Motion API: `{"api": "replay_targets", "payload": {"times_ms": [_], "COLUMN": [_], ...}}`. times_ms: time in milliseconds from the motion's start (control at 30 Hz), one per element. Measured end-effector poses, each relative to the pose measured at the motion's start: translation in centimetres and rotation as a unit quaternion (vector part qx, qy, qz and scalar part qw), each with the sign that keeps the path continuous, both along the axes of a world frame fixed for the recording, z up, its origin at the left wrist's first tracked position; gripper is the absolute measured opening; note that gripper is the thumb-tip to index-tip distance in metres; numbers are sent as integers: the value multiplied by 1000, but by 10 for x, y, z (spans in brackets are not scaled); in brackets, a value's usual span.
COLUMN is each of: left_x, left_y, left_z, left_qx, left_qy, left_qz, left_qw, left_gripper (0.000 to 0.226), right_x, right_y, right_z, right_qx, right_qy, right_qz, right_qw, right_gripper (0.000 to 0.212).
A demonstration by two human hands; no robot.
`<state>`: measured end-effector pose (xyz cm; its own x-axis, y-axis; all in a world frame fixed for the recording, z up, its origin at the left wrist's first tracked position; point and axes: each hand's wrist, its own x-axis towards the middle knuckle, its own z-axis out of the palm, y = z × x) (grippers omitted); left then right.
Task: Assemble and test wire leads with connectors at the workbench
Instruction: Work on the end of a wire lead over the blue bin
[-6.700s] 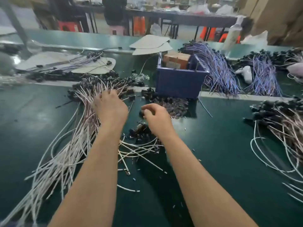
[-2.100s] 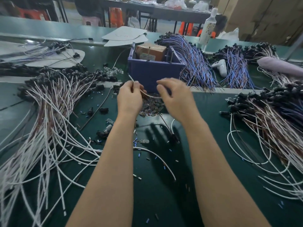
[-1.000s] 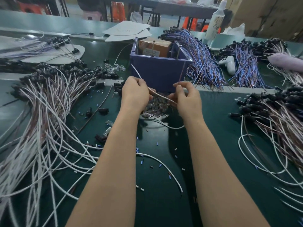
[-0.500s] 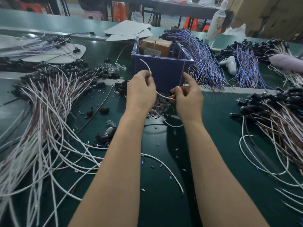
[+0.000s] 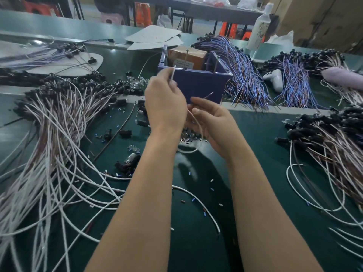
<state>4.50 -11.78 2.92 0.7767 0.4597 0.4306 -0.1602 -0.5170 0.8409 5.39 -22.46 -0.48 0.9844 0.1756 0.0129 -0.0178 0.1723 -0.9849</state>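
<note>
My left hand [image 5: 166, 103] pinches a white wire lead [image 5: 198, 126] near one end, and that end pokes up above my fingers. The lead loops down below both hands. My right hand [image 5: 214, 122] holds the same lead lower down with curled fingers, and a thin brown wire tip sticks up past its fingertips. Both hands hover just in front of a blue bin [image 5: 198, 83]. Under them lies a small heap of tiny connector parts [image 5: 189, 135] on the green bench mat.
A big fan of white leads with black connectors [image 5: 59, 118] covers the left. A similar bundle [image 5: 330, 138] lies right. Blue-purple leads [image 5: 245, 75] lie behind the bin. A white bottle [image 5: 259, 26] stands at the back. Loose white wires cross the front mat.
My left hand has risen and lifted the wire's end higher. My right hand has turned palm-up and slid down the lead, which now hangs in a deeper loop.
</note>
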Motion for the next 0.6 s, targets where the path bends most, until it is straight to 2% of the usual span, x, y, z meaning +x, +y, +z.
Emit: {"api": "replay_targets", "payload": {"times_ms": [33,100,167,267,400,600], "left_x": [0,-2,-3,0,7,6], "left_y": [3,3,-3,-9,-3,0], "left_z": [-1,-3,-4,-10,-20,-19], "left_qx": [-2,2,15,33,-30,-123], "left_qy": [-14,-45,-66,-37,70,76], "left_qz": [8,13,6,-12,-52,-71], "left_qw": [1000,999,998,999,996,987], "left_gripper": [33,34,35,36,40,48], "right_x": [-1,0,0,3,10,19], "right_y": [1,2,2,4,4,5], "right_z": [0,-4,-7,-10,-8,-3], "right_qx": [-29,-101,-127,-115,-135,-149], "right_qy": [-32,-99,-135,-136,-127,-128], "right_qz": [-61,-198,-266,-275,-255,-251], "right_qw": [997,970,946,945,949,948], "right_gripper": [23,17,17,29,30,34]}}
